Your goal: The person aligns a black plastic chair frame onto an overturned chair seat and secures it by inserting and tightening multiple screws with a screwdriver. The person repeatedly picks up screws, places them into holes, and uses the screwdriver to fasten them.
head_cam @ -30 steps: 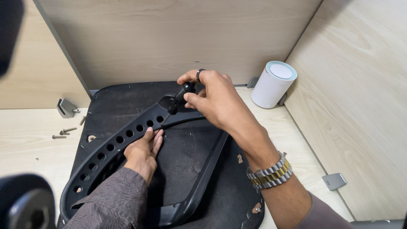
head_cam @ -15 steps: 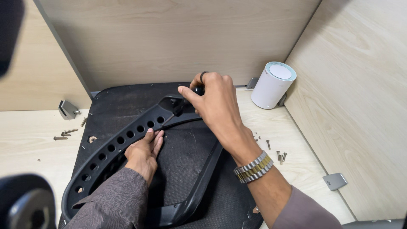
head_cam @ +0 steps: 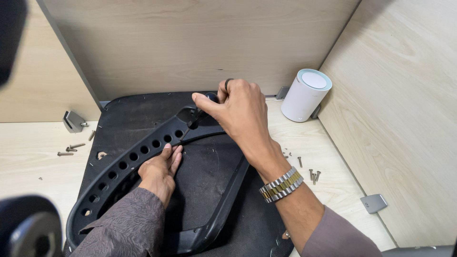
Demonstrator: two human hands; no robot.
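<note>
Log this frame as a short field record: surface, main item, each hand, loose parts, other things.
surface: pale wood desk with panel walls
main item: black perforated chair frame lying on a black seat pad
left hand: flat on the frame, fingers extended
right hand: gripping a black-handled tool at the frame's top; wristwatch
loose parts: screws, more screws, metal bracket
other: white cylinder

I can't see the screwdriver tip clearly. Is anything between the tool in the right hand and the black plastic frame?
Nothing visible. The right hand holds the screwdriver angled down onto the black frame; the left hand rests below, clear of it.
</note>
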